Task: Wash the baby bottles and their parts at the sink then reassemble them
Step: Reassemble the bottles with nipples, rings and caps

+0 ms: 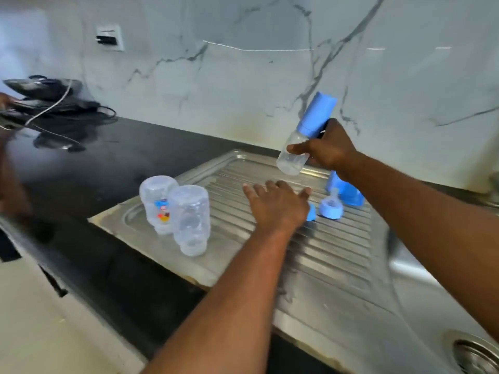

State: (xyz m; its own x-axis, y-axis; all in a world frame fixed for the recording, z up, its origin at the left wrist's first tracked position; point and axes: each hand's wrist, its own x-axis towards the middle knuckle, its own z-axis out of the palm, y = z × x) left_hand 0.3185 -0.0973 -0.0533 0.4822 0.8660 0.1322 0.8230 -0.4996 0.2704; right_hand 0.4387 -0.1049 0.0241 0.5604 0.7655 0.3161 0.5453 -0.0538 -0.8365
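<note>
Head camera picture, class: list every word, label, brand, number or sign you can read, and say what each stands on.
No text can be read anywhere.
Left upturned bottle: a coloured printed picture, too blurred to show any words.
Other upturned bottle: no marking visible.
Capped bottle gripped by the right hand: no marking visible.
Wall socket: no marking visible.

Right hand (pixel 330 149) grips capped bottle (pixel 302 141) above drainboard (pixel 310 247); left hand (pixel 278 205) open, two upturned bottles (pixel 175 211) beside it.
</note>
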